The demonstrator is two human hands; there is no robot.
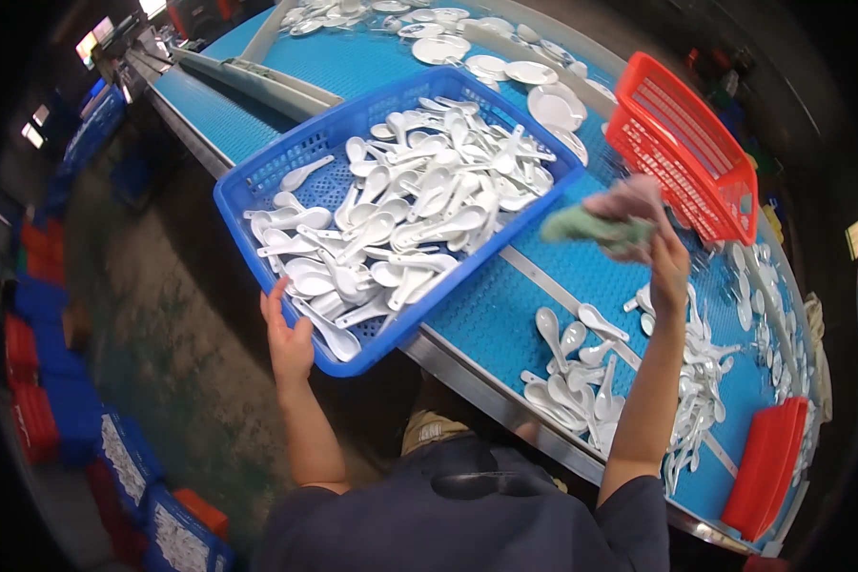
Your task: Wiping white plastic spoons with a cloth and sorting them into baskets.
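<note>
A large blue plastic basket [227, 202] full of white spoons [429, 195] rests tilted across the near edge of the blue conveyor belt, part of it overhanging. My left hand [288, 336] grips its near left rim, fingers over the edge. Raised over the belt to the right of the basket, my right hand [669, 257] is closed on a crumpled pink and green cloth [601, 227], somewhat blurred. Below that hand and forearm, loose white spoons [572, 386] lie in heaps on the belt [481, 310].
A red basket [682, 148] stands tilted on the far right of the belt, and another red container [767, 467] sits at the near right. White plates [553, 107] lie along the far side. Blue crates [186, 534] of white pieces stand on the floor [176, 381] at lower left.
</note>
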